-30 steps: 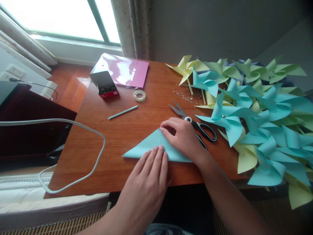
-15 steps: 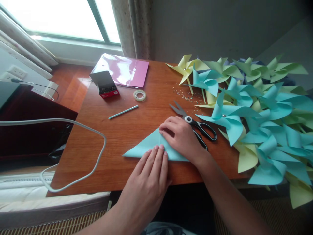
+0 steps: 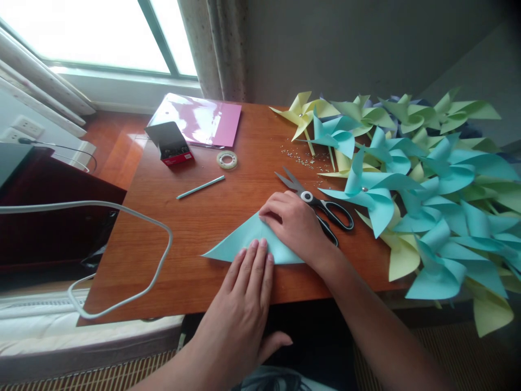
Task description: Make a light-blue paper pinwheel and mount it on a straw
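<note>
A blue paper triangle lies flat on the wooden table, near the front edge. Its long side runs left to right, close to the person, and its tip points away toward the window. The left hand is open and flat, with its fingertips pressing down on the long side. The right hand is curled, with its fingers pushing on the tip; it grips nothing. To make a good fold, I think the corners should line up first, then a finger should rub along the edge while the other hand keeps the paper from sliding. Black scissors lie just behind the right hand. A big pile of pinwheels fills the right side.
</note>
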